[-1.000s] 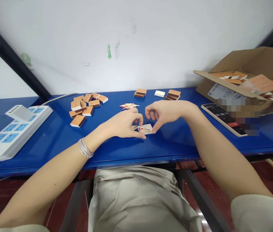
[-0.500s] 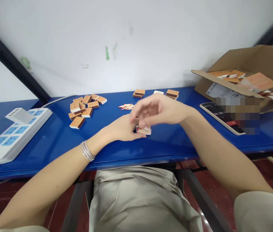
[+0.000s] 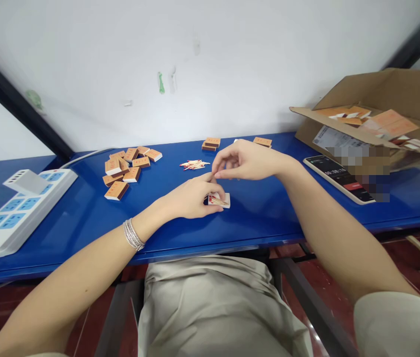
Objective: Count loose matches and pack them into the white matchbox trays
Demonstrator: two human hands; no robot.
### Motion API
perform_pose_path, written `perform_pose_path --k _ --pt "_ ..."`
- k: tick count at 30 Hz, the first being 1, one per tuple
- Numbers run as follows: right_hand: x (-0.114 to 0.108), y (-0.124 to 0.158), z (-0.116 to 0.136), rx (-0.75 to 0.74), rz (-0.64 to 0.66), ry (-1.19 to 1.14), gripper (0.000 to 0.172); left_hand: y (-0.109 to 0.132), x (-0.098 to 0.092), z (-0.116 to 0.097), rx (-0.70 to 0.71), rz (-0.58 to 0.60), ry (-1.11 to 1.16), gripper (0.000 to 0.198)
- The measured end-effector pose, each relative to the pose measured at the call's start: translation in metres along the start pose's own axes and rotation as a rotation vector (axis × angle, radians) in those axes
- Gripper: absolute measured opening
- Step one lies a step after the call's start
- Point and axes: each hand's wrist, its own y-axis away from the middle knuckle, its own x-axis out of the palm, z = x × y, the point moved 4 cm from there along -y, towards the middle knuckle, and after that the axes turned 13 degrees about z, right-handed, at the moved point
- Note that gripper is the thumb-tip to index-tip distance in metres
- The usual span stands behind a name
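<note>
My left hand [image 3: 191,197] rests on the blue table [image 3: 269,213] with its fingers closed on a small open matchbox tray [image 3: 220,200] that has red-tipped matches in it. My right hand [image 3: 245,160] hovers just above and behind it, thumb and forefinger pinched together; whether they hold anything is too small to see. A little heap of loose matches [image 3: 194,164] lies behind the hands.
A pile of orange matchboxes [image 3: 128,164] lies at the left, with smaller stacks [image 3: 210,143] at the back. A white power strip [image 3: 12,208] sits far left. A phone [image 3: 338,177] and an open cardboard box [image 3: 381,119] of matchbox parts stand at the right.
My right hand lifted off the tray, swept left over it, and now hangs pinched above it. My left hand stayed on the tray.
</note>
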Motion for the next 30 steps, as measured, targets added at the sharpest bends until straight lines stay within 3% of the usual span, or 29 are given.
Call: perform_pose_path --k 3,8,11,20,30 --pt "-0.001 0.0 -0.004 0.071 0.03 0.038 0.027 0.001 -0.001 0.002 -0.045 0.002 -0.054 0.033" --pt "0.012 0.002 -0.007 0.133 0.379 0.02 0.029 0.001 -0.001 0.0 -0.041 0.035 -0.083 0.027" --pt "0.019 0.002 -0.006 0.131 0.478 0.015 0.032 -0.001 -0.001 0.001 -0.055 0.041 -0.08 0.03" --pt "0.029 -0.011 -0.005 0.157 0.364 0.141 0.024 0.001 -0.007 0.004 -0.204 0.03 -0.23 0.038" --pt "0.03 -0.015 -0.008 0.088 0.311 0.151 0.038 0.002 -0.014 0.003 -0.24 0.025 -0.183 0.033"
